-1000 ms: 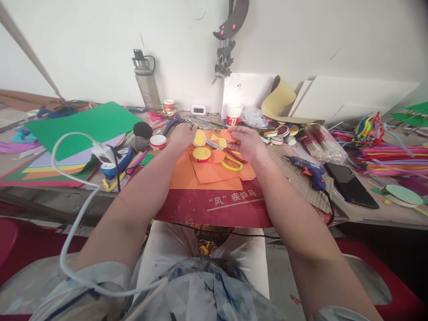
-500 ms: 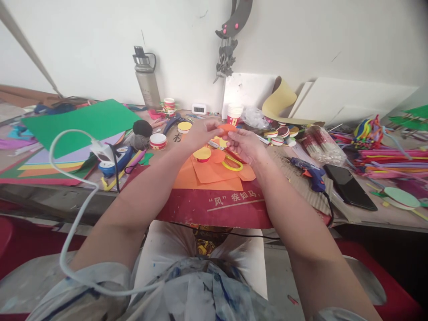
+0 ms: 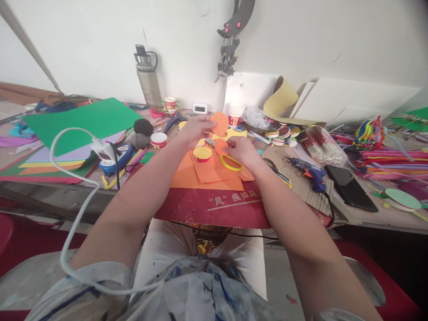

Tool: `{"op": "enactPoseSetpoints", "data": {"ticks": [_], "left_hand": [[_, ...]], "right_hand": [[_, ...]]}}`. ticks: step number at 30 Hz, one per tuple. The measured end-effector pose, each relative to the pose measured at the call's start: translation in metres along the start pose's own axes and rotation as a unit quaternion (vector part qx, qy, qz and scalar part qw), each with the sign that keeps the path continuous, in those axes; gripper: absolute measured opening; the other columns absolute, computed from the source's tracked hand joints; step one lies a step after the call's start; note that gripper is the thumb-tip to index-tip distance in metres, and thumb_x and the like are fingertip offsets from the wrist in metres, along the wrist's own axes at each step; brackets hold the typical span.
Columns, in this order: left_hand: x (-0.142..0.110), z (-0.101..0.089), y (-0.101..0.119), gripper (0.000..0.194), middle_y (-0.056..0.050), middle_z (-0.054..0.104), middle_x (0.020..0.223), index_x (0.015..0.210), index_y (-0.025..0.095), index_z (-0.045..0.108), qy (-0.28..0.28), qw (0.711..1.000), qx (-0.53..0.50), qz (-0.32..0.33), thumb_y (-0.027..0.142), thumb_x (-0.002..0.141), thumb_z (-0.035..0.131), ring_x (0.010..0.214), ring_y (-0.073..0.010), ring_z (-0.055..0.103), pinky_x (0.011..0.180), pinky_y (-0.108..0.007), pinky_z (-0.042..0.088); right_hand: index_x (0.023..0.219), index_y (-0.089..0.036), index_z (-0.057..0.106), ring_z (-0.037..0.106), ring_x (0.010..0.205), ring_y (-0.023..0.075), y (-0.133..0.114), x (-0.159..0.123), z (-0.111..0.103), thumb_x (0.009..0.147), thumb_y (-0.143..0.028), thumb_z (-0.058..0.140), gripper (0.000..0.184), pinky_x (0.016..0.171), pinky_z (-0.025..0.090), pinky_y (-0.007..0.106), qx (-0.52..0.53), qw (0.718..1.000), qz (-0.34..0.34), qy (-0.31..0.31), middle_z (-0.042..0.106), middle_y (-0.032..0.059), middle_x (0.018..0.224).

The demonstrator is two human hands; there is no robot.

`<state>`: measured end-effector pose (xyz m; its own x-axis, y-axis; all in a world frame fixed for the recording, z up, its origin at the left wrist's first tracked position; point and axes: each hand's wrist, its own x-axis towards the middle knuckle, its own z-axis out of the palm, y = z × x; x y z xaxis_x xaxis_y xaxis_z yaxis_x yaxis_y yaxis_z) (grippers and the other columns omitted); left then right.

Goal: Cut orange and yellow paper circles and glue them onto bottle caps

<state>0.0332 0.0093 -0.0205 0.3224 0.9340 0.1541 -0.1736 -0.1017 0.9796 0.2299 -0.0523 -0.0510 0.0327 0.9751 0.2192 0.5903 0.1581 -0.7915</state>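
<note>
My left hand (image 3: pixel 199 129) pinches an orange paper circle (image 3: pixel 220 124), held up with its flat face towards me. Lower and to the right, my right hand (image 3: pixel 243 150) has its fingers closed on the edge of a second orange paper circle (image 3: pixel 220 147). Just under that circle lie scissors with yellow handles (image 3: pixel 232 168), their blades partly hidden. A shallow paper cup piece with a yellow top (image 3: pixel 202 154) stands on orange paper sheets (image 3: pixel 214 174) between my forearms. Behind the hands is a cut yellow paper piece (image 3: pixel 239 133).
A glue gun (image 3: pixel 310 171) and a black phone (image 3: pixel 351 188) lie to the right, near dark-handled scissors (image 3: pixel 277 171). Green paper (image 3: pixel 83 125) and a blue power strip (image 3: pixel 116 161) are left. A bottle (image 3: pixel 148 82) stands at the wall. A white cable (image 3: pixel 72 223) crosses the left side.
My hands have moved apart. The first orange circle, earlier between both hands, is now tilted up in my left hand alone. My right hand has come down and taken the second circle.
</note>
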Motion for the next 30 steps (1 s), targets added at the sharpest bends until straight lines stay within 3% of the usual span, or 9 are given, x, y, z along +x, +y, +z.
{"op": "enactPoseSetpoints", "data": {"ticks": [3,6,11,15,19,23,25,28,30], "left_hand": [[-0.001,-0.001,0.0,0.025,-0.003,0.077,0.081,0.08,0.015,0.077,-0.026,1.0,0.007,-0.008,0.026,0.073,0.099,0.078,-0.0139,0.071,0.079,-0.03,0.054],[-0.005,0.004,0.0,0.026,-0.005,0.08,0.085,0.078,0.014,0.077,-0.056,0.998,0.013,-0.01,0.024,0.072,0.101,0.08,-0.0149,0.073,0.083,-0.031,0.056],[-0.01,0.014,0.002,0.036,-0.005,0.08,0.082,0.08,0.015,0.074,-0.042,0.999,0.006,0.006,0.027,0.067,0.106,0.071,-0.0145,0.07,0.07,-0.03,0.055],[-0.008,0.014,0.002,0.042,0.003,0.073,0.068,0.094,0.018,0.073,0.011,0.999,-0.013,0.031,0.017,0.066,0.104,0.06,-0.0113,0.064,0.062,-0.027,0.053],[-0.007,0.014,-0.002,0.039,0.002,0.076,0.073,0.099,0.016,0.076,0.0,0.998,-0.012,0.066,0.02,0.069,0.102,0.061,-0.0091,0.064,0.061,-0.024,0.052],[-0.012,0.02,-0.004,0.036,-0.001,0.081,0.088,0.087,0.017,0.074,-0.026,0.997,-0.017,0.076,0.032,0.072,0.104,0.073,-0.011,0.073,0.066,-0.023,0.055],[-0.015,0.025,-0.003,0.04,-0.004,0.082,0.091,0.09,0.017,0.074,-0.023,0.998,-0.032,0.038,0.044,0.079,0.101,0.082,-0.0156,0.078,0.073,-0.026,0.06],[-0.019,0.033,-0.002,0.05,-0.013,0.084,0.094,0.092,0.018,0.073,-0.062,0.994,-0.074,-0.054,0.063,0.087,0.092,0.099,-0.0276,0.084,0.086,-0.036,0.066],[-0.021,0.037,-0.001,0.045,-0.015,0.085,0.097,0.093,0.017,0.074,-0.079,0.988,-0.109,-0.073,0.058,0.089,0.093,0.105,-0.0297,0.085,0.094,-0.039,0.067]], "right_hand": [[0.067,-0.022,0.061,0.052,0.055,0.0127,-0.006,0.002,-0.007,0.095,-0.017,0.074,0.031,0.057,0.044,0.026,0.066,0.997,0.041,0.022,0.056,-0.0042,0.056],[0.07,-0.022,0.059,0.055,0.053,0.0111,-0.017,0.0,-0.008,0.105,-0.02,0.067,0.036,0.055,0.049,0.024,0.221,0.972,0.081,0.025,0.058,-0.0037,0.062],[0.079,-0.021,0.064,0.059,0.06,0.0107,-0.025,-0.004,-0.007,0.106,-0.033,0.076,0.032,0.058,0.052,0.021,0.331,0.942,0.059,0.007,0.061,-0.0034,0.069],[0.085,-0.024,0.061,0.06,0.062,0.0125,-0.026,-0.005,-0.006,0.101,-0.059,0.08,0.043,0.059,0.054,0.024,0.364,0.931,0.019,0.025,0.062,-0.0034,0.073],[0.088,-0.026,0.06,0.06,0.064,0.0134,-0.023,-0.006,-0.004,0.088,-0.057,0.092,0.045,0.061,0.053,0.025,0.294,0.955,-0.02,0.044,0.059,-0.0057,0.072],[0.085,-0.025,0.065,0.06,0.073,0.0172,-0.016,-0.007,-0.006,0.095,-0.033,0.08,0.02,0.073,0.056,0.031,0.145,0.978,-0.087,0.119,0.06,-0.0026,0.076],[0.087,-0.025,0.069,0.062,0.085,0.0213,-0.014,-0.008,-0.008,0.095,-0.025,0.073,0.009,0.087,0.058,0.037,0.071,0.97,-0.15,0.177,0.064,0.002,0.086],[0.091,-0.025,0.074,0.064,0.101,0.0262,-0.013,-0.011,-0.012,0.098,-0.021,0.064,0.013,0.101,0.057,0.044,-0.004,0.953,-0.216,0.214,0.067,0.0082,0.101],[0.095,-0.025,0.076,0.064,0.107,0.0276,-0.013,-0.011,-0.014,0.099,-0.018,0.059,0.019,0.103,0.056,0.046,-0.023,0.95,-0.231,0.207,0.066,0.01,0.105]]}}
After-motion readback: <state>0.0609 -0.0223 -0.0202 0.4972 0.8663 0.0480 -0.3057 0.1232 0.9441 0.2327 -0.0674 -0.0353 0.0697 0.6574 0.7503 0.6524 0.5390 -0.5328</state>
